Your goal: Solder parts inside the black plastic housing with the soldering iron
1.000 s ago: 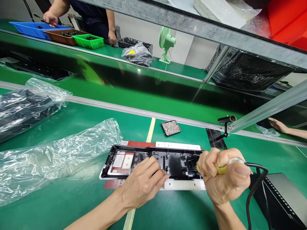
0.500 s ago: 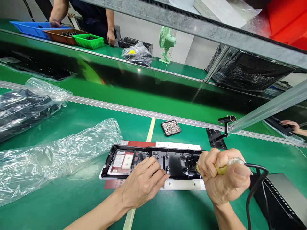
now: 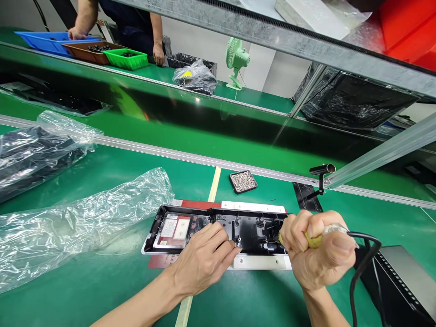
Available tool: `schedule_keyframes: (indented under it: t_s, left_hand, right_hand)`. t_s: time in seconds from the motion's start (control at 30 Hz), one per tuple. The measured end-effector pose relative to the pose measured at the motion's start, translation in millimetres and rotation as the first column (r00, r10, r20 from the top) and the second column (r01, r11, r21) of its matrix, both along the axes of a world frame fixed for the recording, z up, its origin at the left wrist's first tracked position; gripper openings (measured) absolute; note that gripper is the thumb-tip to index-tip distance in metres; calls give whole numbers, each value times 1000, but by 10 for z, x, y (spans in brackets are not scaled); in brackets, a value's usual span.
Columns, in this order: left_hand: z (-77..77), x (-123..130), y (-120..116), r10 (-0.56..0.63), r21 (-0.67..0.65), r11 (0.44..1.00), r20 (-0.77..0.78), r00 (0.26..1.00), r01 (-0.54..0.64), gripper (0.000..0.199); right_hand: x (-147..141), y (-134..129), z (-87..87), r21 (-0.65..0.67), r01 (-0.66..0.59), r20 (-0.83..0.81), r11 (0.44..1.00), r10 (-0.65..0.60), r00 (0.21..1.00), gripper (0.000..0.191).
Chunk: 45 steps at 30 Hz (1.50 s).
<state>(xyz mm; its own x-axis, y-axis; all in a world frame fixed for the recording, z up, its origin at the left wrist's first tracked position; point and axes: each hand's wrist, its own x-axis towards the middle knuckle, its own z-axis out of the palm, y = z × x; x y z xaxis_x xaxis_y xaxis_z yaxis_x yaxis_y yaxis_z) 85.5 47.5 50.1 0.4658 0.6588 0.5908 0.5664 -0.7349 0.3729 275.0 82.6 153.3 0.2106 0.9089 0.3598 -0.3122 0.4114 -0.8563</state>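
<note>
A long black plastic housing (image 3: 250, 231) lies open side up on a white fixture (image 3: 259, 262) in the middle of the bench. My left hand (image 3: 206, 259) is closed over its near wall, with bent fingers reaching inside and the thumb along the edge. The fingertips are partly hidden. My right hand (image 3: 316, 250) wraps around a yellow corded electric screwdriver (image 3: 314, 240) held over the housing's right end. The fist covers most of the tool, and its tip is hard to see. Beyond the housing sits a small black tray (image 3: 243, 181) of tiny silvery screws.
Clear plastic bags (image 3: 85, 222) spread over the left side. A black tubular holder (image 3: 322, 175) stands at the back right, and a dark panel (image 3: 402, 281) lies at the lower right. Behind runs a green conveyor (image 3: 204, 141); across it, a co-worker's hand (image 3: 77, 33) is at a blue bin (image 3: 41, 43).
My hands, the screwdriver and the housing look the same. The other person's hand at the far right has left the view. Across the conveyor, the co-worker's hand has shifted slightly left.
</note>
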Motion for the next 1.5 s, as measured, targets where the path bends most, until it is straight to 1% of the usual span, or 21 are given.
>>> schedule_keyframes:
  t_s: [0.17, 0.33, 0.47, 0.87, 1.1, 1.33, 1.5]
  left_hand:
    - [-6, -1, -9, -1, -4, 1000, -1, 1000, 1, 6]
    - [-14, -2, -10, 0, -4, 1000, -9, 1000, 0, 6]
    - [-15, 1, -5, -1, -6, 1000, -11, 1000, 1, 6]
    - [-20, -10, -9, 2, -15, 1000, -15, 1000, -2, 6]
    - [-26, -7, -8, 6, -18, 1000, -26, 1000, -6, 5]
    - [-31, -7, -17, 4, -20, 1000, -25, 1000, -5, 6]
    - [-21, 0, -9, 12, -4, 1000, -29, 1000, -12, 9]
  right_hand:
    - [-5, 1, 4, -1, 12, -14, 1000, -12, 1000, 60]
    - [-3, 3, 5, 0, -7, -11, 1000, 7, 1000, 60]
    - [-5, -1, 0, 2, 6, -20, 1000, -5, 1000, 57]
    - [-13, 3, -4, 25, 12, 1, 1000, -12, 1000, 55]
    - [-3, -5, -16, 31, -10, -7, 999, 11, 1000, 52]
    - [10, -4, -9, 22, -17, -9, 1000, 18, 1000, 55]
    - [27, 3, 7, 23, -74, 21, 997, 73, 997, 60]
